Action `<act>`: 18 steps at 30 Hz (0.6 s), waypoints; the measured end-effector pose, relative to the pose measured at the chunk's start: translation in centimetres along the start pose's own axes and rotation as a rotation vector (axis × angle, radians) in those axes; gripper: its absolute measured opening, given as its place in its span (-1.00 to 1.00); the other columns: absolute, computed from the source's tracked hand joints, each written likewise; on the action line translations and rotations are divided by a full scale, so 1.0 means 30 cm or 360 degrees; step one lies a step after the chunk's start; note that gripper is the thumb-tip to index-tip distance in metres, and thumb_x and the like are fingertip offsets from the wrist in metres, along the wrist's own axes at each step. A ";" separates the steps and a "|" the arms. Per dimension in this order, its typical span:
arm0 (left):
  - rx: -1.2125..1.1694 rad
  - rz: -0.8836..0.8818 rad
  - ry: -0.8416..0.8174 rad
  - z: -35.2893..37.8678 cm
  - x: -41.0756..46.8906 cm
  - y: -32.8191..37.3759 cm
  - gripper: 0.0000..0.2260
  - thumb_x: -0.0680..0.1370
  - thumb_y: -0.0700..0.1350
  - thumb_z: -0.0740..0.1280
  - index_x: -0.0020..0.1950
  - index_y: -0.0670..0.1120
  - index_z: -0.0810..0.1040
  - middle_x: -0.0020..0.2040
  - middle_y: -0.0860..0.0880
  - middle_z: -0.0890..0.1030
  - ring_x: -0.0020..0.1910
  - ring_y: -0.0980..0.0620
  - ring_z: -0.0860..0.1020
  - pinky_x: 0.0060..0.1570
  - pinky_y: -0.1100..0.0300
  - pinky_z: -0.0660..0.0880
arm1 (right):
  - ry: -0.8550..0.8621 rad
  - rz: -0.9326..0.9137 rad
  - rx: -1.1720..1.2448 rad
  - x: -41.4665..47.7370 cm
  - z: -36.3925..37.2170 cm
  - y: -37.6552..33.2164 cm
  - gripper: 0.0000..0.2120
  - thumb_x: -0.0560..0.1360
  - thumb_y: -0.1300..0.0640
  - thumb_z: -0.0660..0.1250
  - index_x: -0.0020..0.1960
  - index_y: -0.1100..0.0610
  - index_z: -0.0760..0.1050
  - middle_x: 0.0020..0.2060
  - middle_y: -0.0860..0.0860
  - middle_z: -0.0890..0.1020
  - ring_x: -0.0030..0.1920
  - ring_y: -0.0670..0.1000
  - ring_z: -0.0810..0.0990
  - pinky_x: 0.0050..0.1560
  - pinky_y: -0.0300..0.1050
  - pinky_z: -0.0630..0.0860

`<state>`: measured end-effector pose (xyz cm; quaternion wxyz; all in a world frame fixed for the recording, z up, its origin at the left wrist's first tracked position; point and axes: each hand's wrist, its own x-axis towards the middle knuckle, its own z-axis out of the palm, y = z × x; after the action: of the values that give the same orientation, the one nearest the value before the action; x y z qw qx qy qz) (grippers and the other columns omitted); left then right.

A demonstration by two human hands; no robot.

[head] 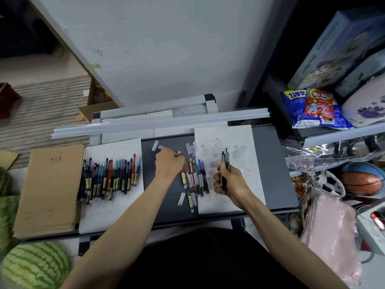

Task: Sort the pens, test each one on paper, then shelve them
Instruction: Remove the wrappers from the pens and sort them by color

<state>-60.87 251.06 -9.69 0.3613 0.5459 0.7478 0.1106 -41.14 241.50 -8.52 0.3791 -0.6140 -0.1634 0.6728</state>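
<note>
White sheets (116, 213), two; left grip (169, 164) clamped on two pens (179, 153), right grip (228, 181) clamped on dark pens (226, 159)

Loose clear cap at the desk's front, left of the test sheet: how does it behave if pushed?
The clear cap looks like thin hollow plastic, so probably light and stiff. Lying on the smooth dark desk, it would likely skid. Its tubular shape suggests it may roll sideways.
</note>
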 end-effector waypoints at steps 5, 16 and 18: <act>-0.0706 -0.0128 -0.0056 -0.043 0.036 -0.039 -0.82 0.57 -0.19 0.45 -0.23 -0.19 0.69 -0.17 -0.17 0.72 -0.06 -0.19 0.73 0.03 -0.04 0.69 | 0.0035 -0.0075 -0.0190 -0.014 0.005 -0.016 -0.66 0.73 -0.08 0.16 -0.09 0.13 0.40 -0.35 0.06 0.53 -0.40 0.02 0.50 -0.40 -0.15 0.42; -0.2044 -0.0772 -0.0475 -0.217 -0.025 -0.072 -0.82 0.73 -0.16 0.20 0.00 -0.17 0.54 -0.26 -0.12 0.59 -0.35 -0.02 0.55 -0.31 0.08 0.60 | 0.0111 -0.0019 -0.0297 0.010 0.035 -0.027 -0.63 0.71 -0.08 0.24 -0.19 0.06 0.27 -0.41 -0.04 0.26 -0.47 -0.05 0.14 -0.50 -0.17 0.15; -0.2020 -0.0830 -0.0548 -0.222 -0.042 -0.086 -0.82 0.69 -0.19 0.14 -0.05 -0.09 0.47 -0.31 -0.05 0.49 -0.48 0.06 0.38 -0.48 0.24 0.42 | 0.0112 0.0000 -0.0463 0.006 0.053 -0.039 -0.60 0.67 -0.12 0.30 -0.21 0.05 0.25 -0.47 -0.06 0.27 -0.51 -0.04 0.15 -0.51 -0.18 0.15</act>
<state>-67.00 250.48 -5.86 0.7377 0.0428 0.5774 0.3471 -42.28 242.80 -7.54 0.2914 -0.6858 -0.2457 0.6200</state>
